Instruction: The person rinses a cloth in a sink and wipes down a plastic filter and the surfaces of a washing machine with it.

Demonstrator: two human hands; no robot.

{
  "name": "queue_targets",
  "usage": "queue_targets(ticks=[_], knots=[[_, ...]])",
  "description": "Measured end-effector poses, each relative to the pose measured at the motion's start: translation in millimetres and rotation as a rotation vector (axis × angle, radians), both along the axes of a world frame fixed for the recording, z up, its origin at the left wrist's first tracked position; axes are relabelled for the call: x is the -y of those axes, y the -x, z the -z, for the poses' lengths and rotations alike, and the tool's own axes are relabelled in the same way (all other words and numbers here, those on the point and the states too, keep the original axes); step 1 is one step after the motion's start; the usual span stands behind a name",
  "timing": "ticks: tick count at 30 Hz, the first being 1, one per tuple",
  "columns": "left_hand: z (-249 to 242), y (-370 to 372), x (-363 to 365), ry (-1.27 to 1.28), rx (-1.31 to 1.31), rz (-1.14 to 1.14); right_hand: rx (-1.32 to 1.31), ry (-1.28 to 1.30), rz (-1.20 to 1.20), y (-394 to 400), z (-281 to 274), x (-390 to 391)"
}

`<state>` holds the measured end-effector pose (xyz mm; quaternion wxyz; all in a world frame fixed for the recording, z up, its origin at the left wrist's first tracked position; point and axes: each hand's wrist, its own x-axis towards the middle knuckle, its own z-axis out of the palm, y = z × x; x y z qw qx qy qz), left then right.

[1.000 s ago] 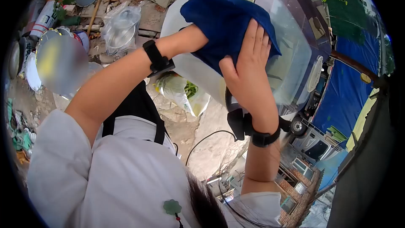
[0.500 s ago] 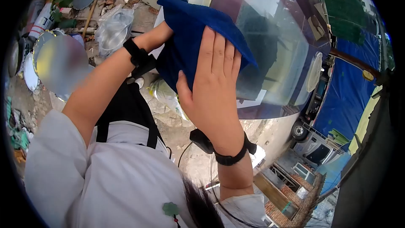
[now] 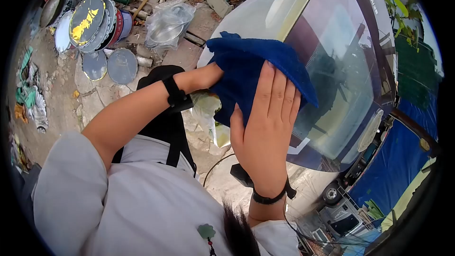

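Observation:
A blue cloth (image 3: pixel 239 73) is draped over the edge of a glass panel (image 3: pixel 332 66) with dark tinted borders. My right hand (image 3: pixel 265 128) lies flat on the cloth, its fingers stretched out together and the thumb apart. From the left, my left hand (image 3: pixel 208 76) reaches in under the cloth, which hides its fingers. I cannot make out whether they grip the fabric. Each wrist carries a black strap with a dark block on it.
Round metal lids and pails (image 3: pixel 92 21) stand on the ground at the upper left, beside a clear plastic bag (image 3: pixel 170 23). Crumpled rags (image 3: pixel 35 95) lie at the far left. Beyond the glass are a parked truck (image 3: pixel 341 215) and a blue tarp (image 3: pixel 379 166).
My view has shifted, so the panel, cloth and both hands appear farther right and lower. The hands keep nearly the same pose on the cloth. More lids show at the left.

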<state>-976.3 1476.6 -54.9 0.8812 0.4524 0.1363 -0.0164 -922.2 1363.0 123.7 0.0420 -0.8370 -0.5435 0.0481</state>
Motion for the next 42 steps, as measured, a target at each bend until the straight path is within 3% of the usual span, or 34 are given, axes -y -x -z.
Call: queue_targets(ticks=[8,11,15,18,22,24,27,30,37,42], knots=[[-11,-6,-9,0.115,-0.179,-0.013,-0.019,0.048,-0.014,2,-3,11],[3,-11,-16,-0.104,-0.100,0.028,-0.052,0.122,-0.016,-1,-10,9],[-2,-39,-45,-0.182,-0.109,0.052,-0.149,0.270,-0.031,-15,-22,-2],[-10,-57,-64,-0.456,0.036,-0.050,-0.156,0.293,-0.063,-29,-29,-21],[-41,-72,-89,-1.082,0.330,-0.270,-0.120,0.352,-0.178,-57,-44,-56],[-52,-91,-101,-1.210,0.441,-0.312,-0.015,0.321,-0.216,-70,-49,-77],[-32,-151,-122,-1.055,0.594,-0.322,0.152,0.380,-0.173,-95,-55,-108],[-23,-196,-153,-0.960,0.580,-0.224,0.277,0.389,-0.159,-129,-56,-137],[-27,-178,-148,-0.811,0.624,-0.174,0.199,0.419,-0.184,-168,-63,-166],[-44,-202,-142,-0.811,0.706,-0.240,0.303,0.424,-0.124,-168,-63,-171]])
